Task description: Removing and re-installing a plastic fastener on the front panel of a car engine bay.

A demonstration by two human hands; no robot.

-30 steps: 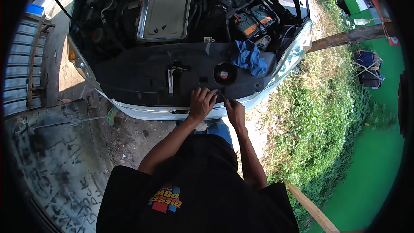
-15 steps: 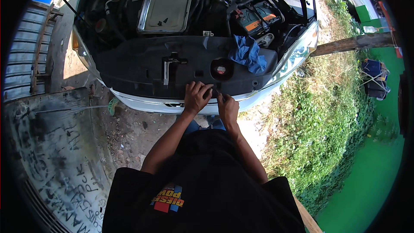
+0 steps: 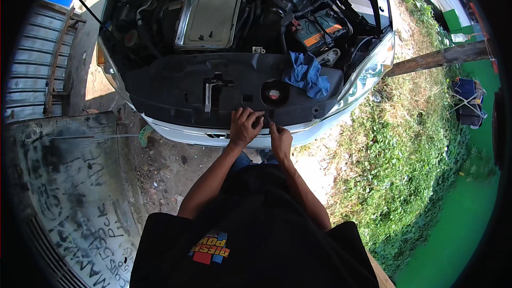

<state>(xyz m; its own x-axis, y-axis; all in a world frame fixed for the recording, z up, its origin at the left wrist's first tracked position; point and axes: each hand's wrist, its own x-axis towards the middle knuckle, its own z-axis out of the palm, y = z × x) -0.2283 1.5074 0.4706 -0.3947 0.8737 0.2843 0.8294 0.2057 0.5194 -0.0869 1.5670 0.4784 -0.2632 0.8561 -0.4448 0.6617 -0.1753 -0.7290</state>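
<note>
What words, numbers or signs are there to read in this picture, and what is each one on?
I won't copy wording, but here is where it stands:
Black shirt: yellow printed lettering with red and blue blocks, partly legible.
Grey panel: dark handwritten lettering, partly legible.
Battery: orange label, too small to read.
Round cap in the black cover: reddish label, too small to read.

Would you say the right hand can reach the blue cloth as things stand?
Probably yes: the blue cloth lies uncovered on the black panel, ahead and rightward of the right hand, with nothing visible between.
</note>
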